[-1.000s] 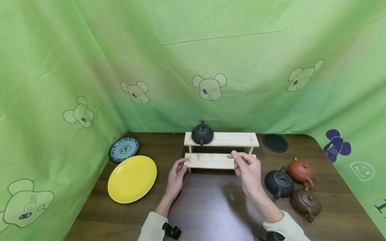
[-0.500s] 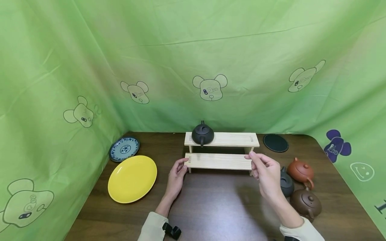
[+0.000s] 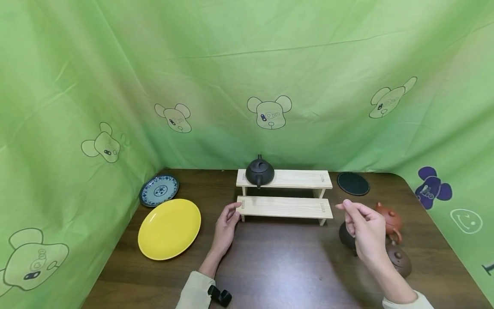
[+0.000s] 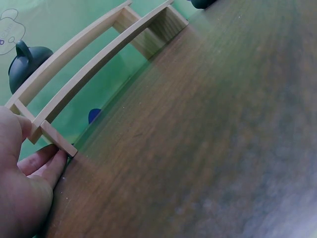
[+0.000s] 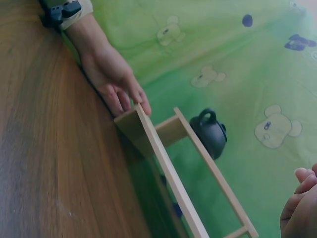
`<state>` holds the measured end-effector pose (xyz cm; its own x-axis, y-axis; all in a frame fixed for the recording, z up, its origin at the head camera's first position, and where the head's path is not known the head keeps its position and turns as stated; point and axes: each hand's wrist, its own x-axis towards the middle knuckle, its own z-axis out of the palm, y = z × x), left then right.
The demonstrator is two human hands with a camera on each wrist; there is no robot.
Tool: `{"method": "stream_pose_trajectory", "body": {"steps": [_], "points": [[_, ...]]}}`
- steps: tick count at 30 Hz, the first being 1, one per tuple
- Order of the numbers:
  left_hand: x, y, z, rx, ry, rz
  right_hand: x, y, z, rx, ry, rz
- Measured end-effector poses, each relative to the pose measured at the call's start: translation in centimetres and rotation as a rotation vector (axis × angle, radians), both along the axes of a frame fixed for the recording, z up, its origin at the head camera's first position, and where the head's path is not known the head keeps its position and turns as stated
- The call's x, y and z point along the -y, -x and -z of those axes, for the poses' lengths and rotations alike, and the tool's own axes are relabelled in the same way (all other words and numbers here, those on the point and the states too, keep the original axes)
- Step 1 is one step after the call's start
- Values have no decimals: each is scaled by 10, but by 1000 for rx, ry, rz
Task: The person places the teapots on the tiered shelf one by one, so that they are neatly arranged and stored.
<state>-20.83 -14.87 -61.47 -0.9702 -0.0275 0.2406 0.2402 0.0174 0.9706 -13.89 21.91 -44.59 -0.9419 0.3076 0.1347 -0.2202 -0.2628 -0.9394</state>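
A two-step wooden display stand stands on the table, with a black teapot on the left of its upper step. My left hand grips the left end of the lower step; in the left wrist view its fingers reach behind the leg. Raised at the right, my right hand has curled fingers and thumb against index finger, with nothing visible between them. It overlaps a second black teapot, an orange-red teapot and a brown teapot.
On the left lie a yellow oval plate and a blue patterned plate. A dark round coaster is at the back right. Green printed cloth hangs around the table.
My right hand has moved rightward, from over the lower step's right end to in front of the teapots. My left hand stays at the stand, which has hardly moved.
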Motion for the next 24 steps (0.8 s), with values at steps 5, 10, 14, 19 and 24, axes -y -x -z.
{"method": "stream_pose_trajectory", "body": {"steps": [5,10,14,19,24], "points": [[-1,-1,-2,-4,-13,2,-13,-4,3,-18,11,-3],[-2,-3,-7,-50,-6,0,-24,-8,4,-14,7,15],[-2,-4,-8,-59,1,-4,-32,-10,5,0,0,41],[-2,-3,-6,-7,-3,-11,-44,-13,8,9,3,41],[-1,-1,-2,-26,2,-7,-57,-16,13,21,33,33]]}}
